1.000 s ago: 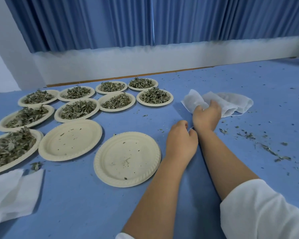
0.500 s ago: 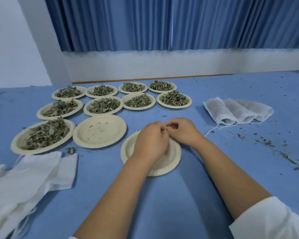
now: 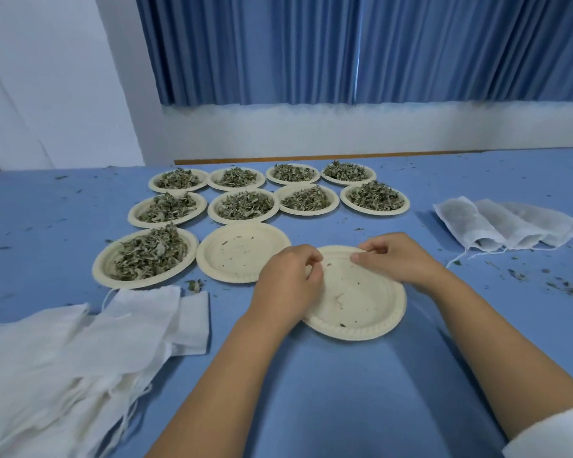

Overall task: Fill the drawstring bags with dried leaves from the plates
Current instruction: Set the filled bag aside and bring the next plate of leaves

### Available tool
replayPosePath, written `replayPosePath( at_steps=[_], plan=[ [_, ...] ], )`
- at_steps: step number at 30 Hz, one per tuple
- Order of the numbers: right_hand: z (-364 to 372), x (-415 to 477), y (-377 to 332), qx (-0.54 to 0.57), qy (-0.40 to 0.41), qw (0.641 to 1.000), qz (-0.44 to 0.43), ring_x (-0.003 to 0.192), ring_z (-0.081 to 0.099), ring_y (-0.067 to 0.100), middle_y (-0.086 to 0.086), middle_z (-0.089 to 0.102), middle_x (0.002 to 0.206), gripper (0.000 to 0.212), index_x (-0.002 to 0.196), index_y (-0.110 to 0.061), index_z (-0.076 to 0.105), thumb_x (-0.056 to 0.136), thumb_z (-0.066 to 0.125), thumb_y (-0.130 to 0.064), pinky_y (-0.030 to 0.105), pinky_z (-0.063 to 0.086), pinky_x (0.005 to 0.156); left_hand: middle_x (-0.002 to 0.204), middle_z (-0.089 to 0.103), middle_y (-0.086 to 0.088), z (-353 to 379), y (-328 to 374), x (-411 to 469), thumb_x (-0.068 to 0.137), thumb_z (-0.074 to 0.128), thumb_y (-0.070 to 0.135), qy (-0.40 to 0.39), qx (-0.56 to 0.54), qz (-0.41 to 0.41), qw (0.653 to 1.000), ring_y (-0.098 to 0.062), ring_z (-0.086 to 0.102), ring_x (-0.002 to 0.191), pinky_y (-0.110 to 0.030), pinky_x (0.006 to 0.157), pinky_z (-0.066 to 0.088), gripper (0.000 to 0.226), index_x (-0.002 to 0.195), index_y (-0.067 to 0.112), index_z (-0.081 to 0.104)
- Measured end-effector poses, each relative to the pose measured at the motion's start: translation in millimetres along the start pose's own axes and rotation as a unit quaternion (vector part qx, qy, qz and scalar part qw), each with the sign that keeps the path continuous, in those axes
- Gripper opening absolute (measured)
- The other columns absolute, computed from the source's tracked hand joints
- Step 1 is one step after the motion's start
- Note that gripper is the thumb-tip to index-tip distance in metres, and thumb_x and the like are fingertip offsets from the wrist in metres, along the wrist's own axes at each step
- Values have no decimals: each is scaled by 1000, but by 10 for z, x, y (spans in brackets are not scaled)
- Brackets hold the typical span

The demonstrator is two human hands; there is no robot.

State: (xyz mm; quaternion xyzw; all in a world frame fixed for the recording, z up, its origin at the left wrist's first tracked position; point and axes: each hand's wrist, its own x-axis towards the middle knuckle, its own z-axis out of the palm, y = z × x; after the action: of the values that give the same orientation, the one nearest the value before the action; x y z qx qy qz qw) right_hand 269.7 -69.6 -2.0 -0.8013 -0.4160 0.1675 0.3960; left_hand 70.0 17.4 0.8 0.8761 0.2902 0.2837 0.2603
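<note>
Left hand (image 3: 288, 279) and right hand (image 3: 396, 259), fingers curled, grip unclear, at empty plate (image 3: 361, 304) rim; wide blue table (image 3: 328, 395) nearside

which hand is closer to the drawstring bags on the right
Right. The right hand is over the far rim of the nearest empty plate, left of the drawstring bags; the left hand is farther left, at its left edge.
</note>
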Motion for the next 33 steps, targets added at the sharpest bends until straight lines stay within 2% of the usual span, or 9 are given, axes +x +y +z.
replayPosePath(
  at_steps=[7,13,16,20,22,27,29,31,33],
  plan=[
    [280,55,-233,117,108,986,46,75,66,7,-11,72,79,14,68,-24,73,82,75,-24,24,51,69,101,69,3,-264,-195,81,95,54,15,97,-35,-26,994,-13,60,94,-22,80,41,18,104,15,70],
    [755,206,-523,163,148,972,79,57,55,14,-4,60,58,23,66,-2,68,81,69,-19,25,43,58,107,69,-2,-493,-397,95,95,51,14,156,-23,-93,983,-18,59,91,-17,68,29,23,111,12,67],
    [978,261,-642,179,142,970,87,47,54,15,4,63,65,12,81,-8,68,81,68,-20,23,45,47,120,66,-3,-549,-471,109,96,51,17,135,-8,-134,982,-22,59,107,-25,77,37,29,121,12,64],
    [1184,334,-719,156,143,975,63,61,64,8,0,71,79,19,97,-16,71,83,72,-30,23,46,61,127,63,-1,-535,-500,129,95,54,21,82,-7,-142,986,-20,55,118,-27,90,39,34,128,13,59],
    [1228,346,-722,104,137,984,35,66,61,4,-10,67,72,15,84,-19,72,86,68,-33,22,41,63,129,62,-1,-501,-510,133,93,57,23,45,-2,-144,989,-19,55,118,-25,89,39,37,129,14,58],
    [1189,356,-666,7,144,989,8,44,38,8,-12,41,35,52,45,-22,37,93,56,-31,22,24,46,129,61,-1,-433,-500,135,91,62,28,-42,45,-132,989,-20,54,120,-28,94,41,40,129,14,58],
    [1141,402,-642,-23,149,989,-1,58,50,12,-13,52,50,41,54,-23,51,94,52,-27,25,33,50,122,62,-2,-426,-486,129,90,63,26,-69,64,-127,988,-22,55,117,-32,94,45,32,121,17,60],
    [1091,470,-623,-60,126,990,3,94,62,22,-1,69,99,23,94,-16,72,95,49,-21,30,49,75,116,63,-3,-432,-480,128,89,63,21,-78,83,-122,986,-24,57,111,-37,93,48,26,115,15,62],
    [1041,578,-587,-109,105,988,10,124,51,28,9,53,138,36,130,-10,60,97,46,-16,35,41,100,119,64,-3,-440,-480,133,89,63,17,-81,79,-121,986,-24,58,111,-39,93,48,32,122,14,61]
  ],
)
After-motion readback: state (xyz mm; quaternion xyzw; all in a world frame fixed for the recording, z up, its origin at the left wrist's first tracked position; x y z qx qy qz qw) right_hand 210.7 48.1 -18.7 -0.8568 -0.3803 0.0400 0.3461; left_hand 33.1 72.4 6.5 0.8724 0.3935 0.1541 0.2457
